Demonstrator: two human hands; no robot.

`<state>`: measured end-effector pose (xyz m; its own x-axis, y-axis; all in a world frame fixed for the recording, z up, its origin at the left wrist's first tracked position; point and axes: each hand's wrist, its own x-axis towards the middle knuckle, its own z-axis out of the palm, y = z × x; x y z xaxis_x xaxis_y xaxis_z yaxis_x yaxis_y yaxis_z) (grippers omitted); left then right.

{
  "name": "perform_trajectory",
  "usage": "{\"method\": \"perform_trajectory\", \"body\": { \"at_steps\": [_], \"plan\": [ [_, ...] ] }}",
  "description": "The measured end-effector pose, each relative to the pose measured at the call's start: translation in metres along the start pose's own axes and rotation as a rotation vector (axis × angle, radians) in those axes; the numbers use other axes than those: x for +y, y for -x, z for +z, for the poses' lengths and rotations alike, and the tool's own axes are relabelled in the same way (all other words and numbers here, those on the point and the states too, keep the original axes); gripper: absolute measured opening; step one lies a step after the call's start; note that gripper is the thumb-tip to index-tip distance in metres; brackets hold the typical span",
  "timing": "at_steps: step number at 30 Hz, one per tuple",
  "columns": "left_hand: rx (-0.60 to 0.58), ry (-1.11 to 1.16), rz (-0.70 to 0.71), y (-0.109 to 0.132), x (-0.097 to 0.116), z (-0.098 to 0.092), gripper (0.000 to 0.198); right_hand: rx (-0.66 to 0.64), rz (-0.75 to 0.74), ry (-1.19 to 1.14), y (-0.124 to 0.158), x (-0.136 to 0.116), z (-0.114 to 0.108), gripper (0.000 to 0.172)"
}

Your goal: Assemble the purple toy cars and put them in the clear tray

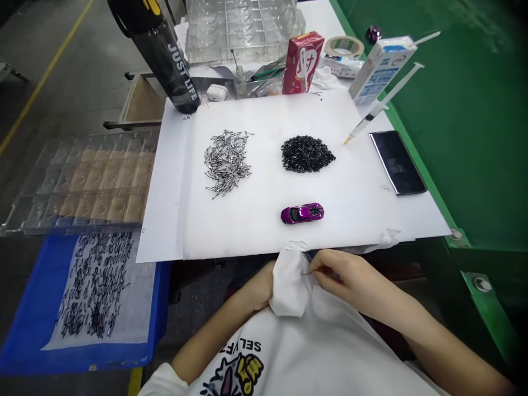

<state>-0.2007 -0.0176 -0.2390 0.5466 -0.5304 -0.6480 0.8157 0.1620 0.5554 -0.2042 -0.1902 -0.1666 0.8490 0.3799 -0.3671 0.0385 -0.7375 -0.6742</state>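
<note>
My left hand (pixel 258 289) is closed around a bunched white cloth (pixel 291 283) held just below the table's near edge. My right hand (pixel 340 275) pinches a thin dark wire pin (pixel 307 272) whose tip touches the cloth. On the white sheet (pixel 256 231) ahead lie a loose pile of thin metal pins (pixel 226 159) and a denser heap of small black parts (pixel 307 154). A purple toy car (pixel 302 213) sits nearer to me, in front of the black heap.
A phone (pixel 397 162) and a syringe (pixel 381 104) lie at the right. A black bottle (pixel 165 52), red carton (pixel 302 61), tape roll (pixel 344 47) and clear trays (pixel 243 27) stand at the back. Left: a plastic tray (pixel 88 184) and blue bin (pixel 25 313) of pins.
</note>
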Motion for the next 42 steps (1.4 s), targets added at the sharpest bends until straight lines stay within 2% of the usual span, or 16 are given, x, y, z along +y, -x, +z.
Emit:
{"method": "perform_trajectory", "body": {
  "at_steps": [4,6,10,14,16,17,19,20,22,24,27,29,32,35,42],
  "plan": [
    [0.065,-0.201,0.185,0.005,0.009,0.012,0.016,0.213,-0.213,0.098,-0.003,0.014,0.012,0.01],
    [0.091,-0.282,0.263,0.007,0.011,0.015,0.014,0.28,-0.324,0.117,-0.002,0.019,0.014,0.012],
    [0.077,-0.284,0.303,0.007,0.011,0.02,0.018,0.339,-0.462,0.257,-0.004,0.023,0.018,0.015],
    [0.07,-0.31,0.32,0.003,0.009,0.022,0.019,0.348,-0.506,0.352,-0.007,0.027,0.021,0.019],
    [0.094,-0.418,0.323,0.007,0.011,0.02,0.015,0.375,-0.511,0.364,-0.004,0.031,0.015,0.016],
    [0.118,-0.538,0.322,0.011,0.014,0.018,0.012,0.404,-0.492,0.355,0.0,0.033,0.009,0.014],
    [0.13,-0.929,0.314,0.024,0.028,0.013,0.006,0.499,-0.404,0.294,0.008,0.038,-0.006,0.009],
    [0.108,-1.179,0.305,0.033,0.039,0.011,0.009,0.561,-0.351,0.248,0.011,0.04,-0.015,0.007],
    [-0.014,-1.612,0.303,0.047,0.066,0.009,0.02,0.648,-0.269,0.154,0.015,0.042,-0.03,0.008],
    [-0.008,-1.791,0.353,0.052,0.095,0.011,0.023,0.689,-0.257,0.065,0.011,0.039,-0.04,0.009],
    [0.128,-1.872,0.537,0.036,0.128,0.02,0.02,0.682,-0.303,-0.07,-0.008,0.03,-0.045,0.008],
    [0.13,-1.922,0.642,0.017,0.139,0.024,0.032,0.634,-0.303,-0.184,-0.024,0.022,-0.046,0.006],
    [0.083,-1.882,0.709,-0.005,0.143,0.022,0.027,0.471,-0.229,-0.36,-0.044,0.016,-0.048,0.011],
    [0.105,-1.736,0.766,-0.01,0.142,0.015,0.03,0.354,-0.156,-0.458,-0.056,0.016,-0.047,0.016],
    [0.078,-1.55,0.829,-0.006,0.146,0.009,0.033,0.418,-0.089,-0.571,-0.067,0.018,-0.042,0.017]
  ]
}}
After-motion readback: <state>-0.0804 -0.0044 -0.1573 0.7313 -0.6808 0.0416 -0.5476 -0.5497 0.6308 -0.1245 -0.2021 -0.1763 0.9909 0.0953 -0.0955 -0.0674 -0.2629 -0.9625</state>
